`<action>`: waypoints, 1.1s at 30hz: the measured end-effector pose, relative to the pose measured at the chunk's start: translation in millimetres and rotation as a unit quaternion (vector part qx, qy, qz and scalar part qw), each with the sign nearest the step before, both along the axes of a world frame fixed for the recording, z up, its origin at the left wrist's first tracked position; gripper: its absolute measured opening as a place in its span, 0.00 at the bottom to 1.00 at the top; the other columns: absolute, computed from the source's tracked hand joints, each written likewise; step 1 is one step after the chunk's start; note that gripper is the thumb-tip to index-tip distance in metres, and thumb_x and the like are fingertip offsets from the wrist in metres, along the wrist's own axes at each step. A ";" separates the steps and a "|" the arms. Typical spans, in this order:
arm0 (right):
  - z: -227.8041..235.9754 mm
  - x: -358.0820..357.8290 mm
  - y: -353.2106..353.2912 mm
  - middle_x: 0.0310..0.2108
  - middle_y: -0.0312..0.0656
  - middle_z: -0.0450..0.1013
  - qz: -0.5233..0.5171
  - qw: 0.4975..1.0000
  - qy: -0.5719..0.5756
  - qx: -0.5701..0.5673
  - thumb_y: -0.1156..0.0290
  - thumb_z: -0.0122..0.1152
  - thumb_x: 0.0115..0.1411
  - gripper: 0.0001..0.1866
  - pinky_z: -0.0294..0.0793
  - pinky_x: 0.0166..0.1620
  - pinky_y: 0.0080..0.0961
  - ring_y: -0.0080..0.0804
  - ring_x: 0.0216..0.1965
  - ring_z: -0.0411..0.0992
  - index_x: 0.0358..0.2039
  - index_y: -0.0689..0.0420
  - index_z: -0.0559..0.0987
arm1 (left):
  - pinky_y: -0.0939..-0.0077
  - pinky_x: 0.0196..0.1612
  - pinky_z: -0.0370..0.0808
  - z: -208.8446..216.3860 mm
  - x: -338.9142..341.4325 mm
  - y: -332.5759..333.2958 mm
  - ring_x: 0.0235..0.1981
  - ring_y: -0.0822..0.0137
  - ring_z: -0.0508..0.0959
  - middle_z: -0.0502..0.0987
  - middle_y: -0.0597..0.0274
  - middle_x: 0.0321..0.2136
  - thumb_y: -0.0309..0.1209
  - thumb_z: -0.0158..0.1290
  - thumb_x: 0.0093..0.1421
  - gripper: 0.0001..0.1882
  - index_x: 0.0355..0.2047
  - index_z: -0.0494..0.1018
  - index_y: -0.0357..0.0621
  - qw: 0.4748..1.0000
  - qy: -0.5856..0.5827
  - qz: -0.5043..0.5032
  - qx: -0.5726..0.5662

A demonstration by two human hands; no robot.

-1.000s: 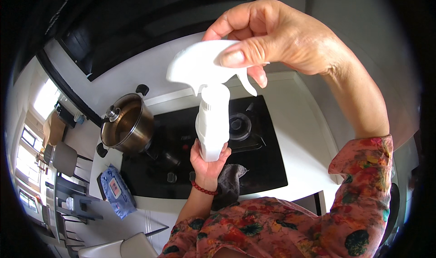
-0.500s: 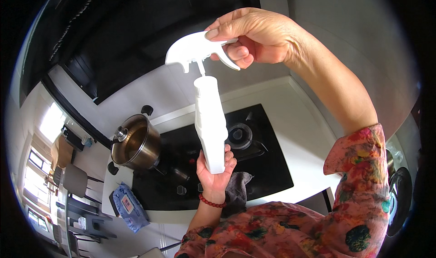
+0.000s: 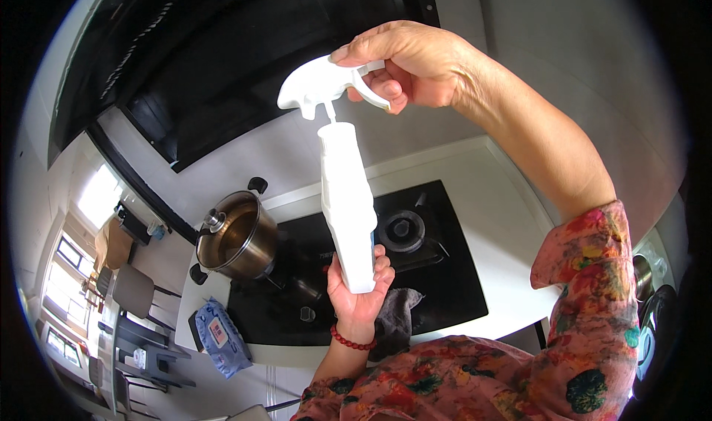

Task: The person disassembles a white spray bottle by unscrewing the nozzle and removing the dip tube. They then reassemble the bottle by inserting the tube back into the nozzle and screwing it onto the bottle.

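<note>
Above the hob (image 3: 452, 295), my left grip (image 3: 357, 306) closes round the bottle (image 3: 347, 191) near its base, holding it roughly upright with a slight lean. My right grip (image 3: 423, 61) pinches the head (image 3: 315, 84), which sits apart from the bottle, the tube (image 3: 331, 113) bridging down to the mouth (image 3: 337, 127). I judge the step in hand as parting or joining these two; the next move calls for a steady bottle and a tube lined up straight.
</note>
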State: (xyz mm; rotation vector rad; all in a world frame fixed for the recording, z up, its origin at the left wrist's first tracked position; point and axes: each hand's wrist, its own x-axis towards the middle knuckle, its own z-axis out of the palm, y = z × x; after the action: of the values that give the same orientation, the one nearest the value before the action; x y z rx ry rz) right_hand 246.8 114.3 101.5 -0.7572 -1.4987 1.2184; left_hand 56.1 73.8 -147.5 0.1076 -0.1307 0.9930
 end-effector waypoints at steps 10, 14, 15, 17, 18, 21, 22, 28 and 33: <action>-15.9 -3.2 -1.2 0.23 0.45 0.72 0.002 0.996 0.067 0.060 0.70 0.63 0.52 0.13 0.57 0.20 0.18 0.17 0.13 0.57 0.35 0.66 0.76 | 0.74 0.31 0.62 -5.1 -0.9 5.0 0.29 0.64 0.63 0.65 0.50 0.36 0.44 0.43 0.60 0.25 0.49 0.64 0.38 1.000 -0.003 0.002 -0.002; -28.0 2.1 -1.1 0.25 0.42 0.73 0.041 0.992 0.087 0.078 0.69 0.65 0.52 0.13 0.64 0.26 0.21 0.19 0.18 0.62 0.35 0.61 0.77 | 0.73 0.31 0.63 -11.0 1.9 7.1 0.29 0.63 0.63 0.65 0.51 0.36 0.44 0.42 0.60 0.24 0.49 0.64 0.38 1.000 0.012 -0.002 0.002; -31.4 3.0 -3.3 0.26 0.41 0.73 0.048 0.991 0.093 0.084 0.69 0.65 0.52 0.13 0.65 0.27 0.22 0.20 0.20 0.64 0.35 0.61 0.77 | 0.73 0.31 0.63 -11.3 3.7 6.7 0.28 0.63 0.64 0.66 0.51 0.36 0.44 0.42 0.60 0.24 0.48 0.65 0.38 1.000 0.015 -0.005 0.003; -39.6 4.7 -9.6 0.28 0.40 0.74 0.044 0.990 0.108 0.078 0.68 0.65 0.52 0.14 0.66 0.30 0.23 0.23 0.26 0.68 0.36 0.61 0.76 | 0.74 0.31 0.63 -12.7 8.1 5.7 0.29 0.64 0.63 0.64 0.52 0.35 0.43 0.43 0.58 0.24 0.47 0.64 0.37 1.000 0.014 -0.018 0.008; -45.3 5.5 -12.4 0.29 0.40 0.74 0.044 0.989 0.118 0.073 0.68 0.65 0.51 0.14 0.66 0.32 0.23 0.25 0.29 0.70 0.37 0.60 0.76 | 0.75 0.31 0.63 -15.1 9.4 4.9 0.29 0.65 0.63 0.63 0.53 0.35 0.43 0.44 0.56 0.24 0.46 0.64 0.36 1.000 0.013 -0.023 0.009; -59.8 6.2 -26.4 0.31 0.38 0.75 0.015 0.988 0.142 0.060 0.68 0.66 0.50 0.15 0.65 0.36 0.23 0.25 0.35 0.71 0.38 0.60 0.76 | 0.76 0.31 0.64 -18.0 16.3 2.2 0.29 0.66 0.62 0.61 0.53 0.34 0.42 0.46 0.55 0.25 0.45 0.63 0.35 0.999 0.028 -0.040 0.007; -63.5 8.8 -31.7 0.31 0.39 0.75 -0.002 0.987 0.153 0.058 0.68 0.66 0.50 0.15 0.64 0.36 0.21 0.23 0.35 0.70 0.37 0.60 0.76 | 0.76 0.30 0.64 -18.9 20.2 1.3 0.29 0.66 0.62 0.61 0.53 0.34 0.42 0.46 0.55 0.25 0.45 0.63 0.35 0.998 0.036 -0.049 0.004; -97.9 25.0 -54.3 0.32 0.35 0.75 -0.010 0.970 0.227 0.085 0.66 0.66 0.50 0.17 0.65 0.52 0.40 0.35 0.40 0.73 0.40 0.56 0.76 | 0.74 0.28 0.64 -29.5 45.1 -4.0 0.26 0.63 0.66 0.69 0.51 0.33 0.46 0.44 0.58 0.24 0.44 0.68 0.37 0.992 0.056 -0.112 -0.013; -123.7 44.5 -80.8 0.36 0.40 0.74 -0.041 0.960 0.268 0.065 0.63 0.63 0.54 0.16 0.64 0.55 0.47 0.43 0.43 0.73 0.39 0.59 0.76 | 0.76 0.29 0.64 -34.5 74.4 -16.6 0.27 0.64 0.65 0.67 0.50 0.34 0.44 0.42 0.56 0.23 0.44 0.66 0.37 0.979 0.102 -0.176 -0.020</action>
State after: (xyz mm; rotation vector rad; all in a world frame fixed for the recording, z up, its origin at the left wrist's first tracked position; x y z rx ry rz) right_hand 291.3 33.5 -22.2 -0.3541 -1.0731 1.1346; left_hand 130.5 57.3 -182.0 0.1447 0.0582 0.6252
